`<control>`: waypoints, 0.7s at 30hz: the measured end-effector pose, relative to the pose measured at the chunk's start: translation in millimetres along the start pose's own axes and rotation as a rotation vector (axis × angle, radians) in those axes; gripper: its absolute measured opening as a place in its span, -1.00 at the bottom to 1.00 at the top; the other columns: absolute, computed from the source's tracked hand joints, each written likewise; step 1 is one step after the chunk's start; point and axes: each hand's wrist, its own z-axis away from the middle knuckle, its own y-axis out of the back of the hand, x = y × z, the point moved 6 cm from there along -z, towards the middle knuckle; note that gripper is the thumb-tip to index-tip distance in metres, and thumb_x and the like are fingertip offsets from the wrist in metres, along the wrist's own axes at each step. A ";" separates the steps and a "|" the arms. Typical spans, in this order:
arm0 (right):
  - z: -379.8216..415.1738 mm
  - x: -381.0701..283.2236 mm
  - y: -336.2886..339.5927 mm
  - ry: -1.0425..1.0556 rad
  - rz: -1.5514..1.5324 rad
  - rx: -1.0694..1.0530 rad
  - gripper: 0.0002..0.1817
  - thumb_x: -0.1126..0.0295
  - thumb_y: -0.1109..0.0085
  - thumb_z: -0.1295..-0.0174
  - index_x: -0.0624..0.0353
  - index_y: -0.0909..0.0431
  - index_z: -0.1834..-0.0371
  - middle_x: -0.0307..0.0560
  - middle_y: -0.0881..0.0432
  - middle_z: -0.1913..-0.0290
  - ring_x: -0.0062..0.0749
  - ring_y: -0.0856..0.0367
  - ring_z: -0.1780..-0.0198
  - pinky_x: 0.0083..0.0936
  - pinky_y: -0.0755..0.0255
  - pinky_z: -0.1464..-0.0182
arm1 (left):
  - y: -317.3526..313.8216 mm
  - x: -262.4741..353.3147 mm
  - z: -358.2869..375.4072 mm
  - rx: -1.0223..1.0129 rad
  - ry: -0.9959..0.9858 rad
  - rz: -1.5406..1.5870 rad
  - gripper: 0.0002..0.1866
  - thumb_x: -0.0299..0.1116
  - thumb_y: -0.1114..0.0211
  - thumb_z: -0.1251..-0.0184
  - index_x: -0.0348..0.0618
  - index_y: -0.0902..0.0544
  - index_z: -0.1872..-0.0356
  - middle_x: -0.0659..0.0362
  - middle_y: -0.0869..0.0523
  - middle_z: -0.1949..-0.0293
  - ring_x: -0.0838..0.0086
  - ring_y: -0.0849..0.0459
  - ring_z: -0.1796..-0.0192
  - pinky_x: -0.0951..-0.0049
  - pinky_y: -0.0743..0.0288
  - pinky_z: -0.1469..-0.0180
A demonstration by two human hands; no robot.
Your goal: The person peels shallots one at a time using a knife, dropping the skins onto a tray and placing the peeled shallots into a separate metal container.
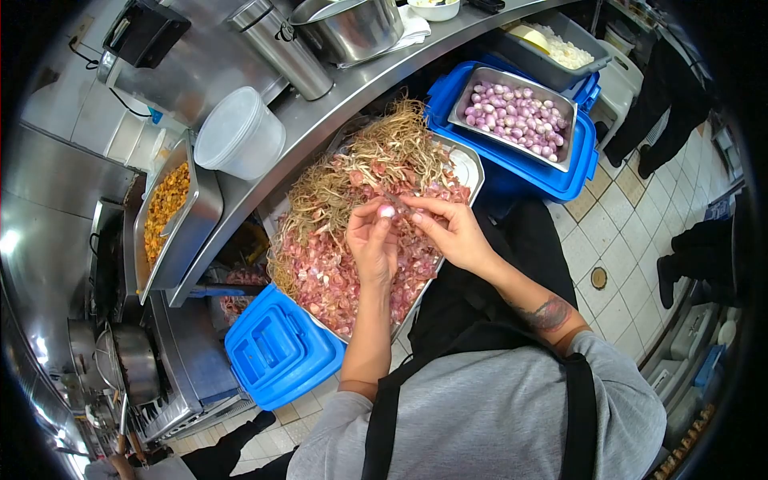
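My left hand (pixel 374 244) pinches a small peeled-looking shallot (pixel 386 212), pale with a purple tint, between thumb and fingertips. Close beside it, my right hand (pixel 454 234) has its thumb and fingers pressed together by the shallot; what sits in them, perhaps a bit of skin or a small blade, is too small to tell. Both hands are above a large metal tray (pixel 472 165) heaped with pink shallot skins (pixel 352 292) and dry stringy roots (pixel 332 188). A steel pan of peeled shallots (pixel 512 116) rests on a blue lid (pixel 578 182) to the right.
On the steel counter (pixel 240 192) at left stand a white lidded tub (pixel 240 134), a pan of orange-brown chopped food (pixel 166 212) and a large pot (pixel 352 32). Another blue lid (pixel 276 352) is below the counter. Other people's legs (pixel 668 92) show at right and lower left.
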 end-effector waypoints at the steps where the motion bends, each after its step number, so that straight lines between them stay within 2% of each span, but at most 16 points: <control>1: -0.1 -2.2 0.2 0.012 0.029 0.000 -0.68 0.45 -0.07 -0.25 0.26 -0.51 -0.07 -0.13 -0.66 0.29 -0.67 -0.52 0.37 -0.64 -0.42 0.27 | 1.7 0.1 -1.2 -0.006 -0.012 -0.022 -0.74 -0.61 -0.28 -0.13 -0.23 -0.50 0.14 0.09 -0.58 0.05 0.43 -0.61 0.09 0.43 -0.57 0.04; 3: 0.1 -5.4 1.1 0.037 0.089 0.001 -0.68 0.47 -0.09 -0.23 0.28 -0.51 -0.05 -0.05 -0.68 0.20 -0.62 -0.56 0.25 -0.60 -0.43 0.15 | 3.5 2.5 -2.2 -0.012 -0.024 -0.047 -0.74 -0.62 -0.27 -0.13 -0.24 -0.51 0.13 0.09 -0.58 0.05 0.44 -0.60 0.08 0.43 -0.55 0.02; 6: 0.8 -3.7 1.9 0.055 0.163 -0.018 -0.68 0.49 -0.09 -0.22 0.27 -0.52 -0.05 0.03 -0.67 0.14 -0.59 -0.59 0.19 -0.59 -0.44 0.12 | 5.9 5.2 -3.1 -0.006 -0.024 -0.063 -0.73 -0.65 -0.26 -0.13 -0.26 -0.51 0.12 0.09 -0.58 0.05 0.45 -0.60 0.07 0.44 -0.52 -0.02; 9: 0.1 -5.8 1.0 -0.034 0.161 -0.076 -0.68 0.51 -0.08 -0.20 0.25 -0.52 -0.05 0.03 -0.66 0.08 -0.50 -0.61 0.09 -0.56 -0.44 0.06 | 8.9 5.7 -3.5 0.011 -0.038 -0.106 -0.73 -0.68 -0.24 -0.13 -0.26 -0.52 0.12 0.09 -0.57 0.04 0.45 -0.59 0.04 0.45 -0.49 -0.06; 12: 0.6 -12.4 -3.6 0.175 0.073 -0.068 -0.66 0.53 -0.08 -0.19 0.22 -0.52 -0.07 0.00 -0.65 0.05 -0.49 -0.62 0.07 -0.55 -0.45 0.03 | 9.7 4.5 -3.1 0.015 -0.048 -0.126 -0.73 -0.70 -0.24 -0.12 -0.27 -0.52 0.13 0.09 -0.57 0.04 0.45 -0.58 0.02 0.45 -0.48 -0.08; 15: 2.4 -18.6 -7.4 0.217 0.046 -0.045 -0.64 0.54 -0.07 -0.18 0.19 -0.52 -0.08 -0.03 -0.64 0.03 -0.50 -0.61 0.06 -0.55 -0.45 0.02 | 15.6 1.6 -2.9 0.020 -0.039 -0.117 -0.72 -0.71 -0.24 -0.11 -0.28 -0.53 0.13 0.09 -0.57 0.03 0.45 -0.58 0.01 0.46 -0.48 -0.08; 18: 2.2 -17.2 -6.0 0.125 0.062 -0.116 -0.63 0.55 -0.07 -0.18 0.17 -0.52 -0.09 -0.03 -0.64 0.02 -0.49 -0.62 0.08 -0.54 -0.46 0.04 | 16.5 1.5 -2.2 0.025 -0.034 -0.125 -0.71 -0.72 -0.25 -0.09 -0.29 -0.53 0.14 0.07 -0.57 0.03 0.45 -0.59 0.02 0.46 -0.49 -0.08; 21: 2.3 -17.4 -6.0 0.128 0.054 -0.139 -0.64 0.55 -0.08 -0.18 0.17 -0.52 -0.08 -0.03 -0.65 0.04 -0.49 -0.64 0.12 -0.54 -0.48 0.07 | 19.7 -0.2 -2.4 0.023 -0.020 -0.126 -0.72 -0.72 -0.26 -0.08 -0.30 -0.55 0.15 0.05 -0.58 0.02 0.45 -0.60 0.04 0.46 -0.50 -0.06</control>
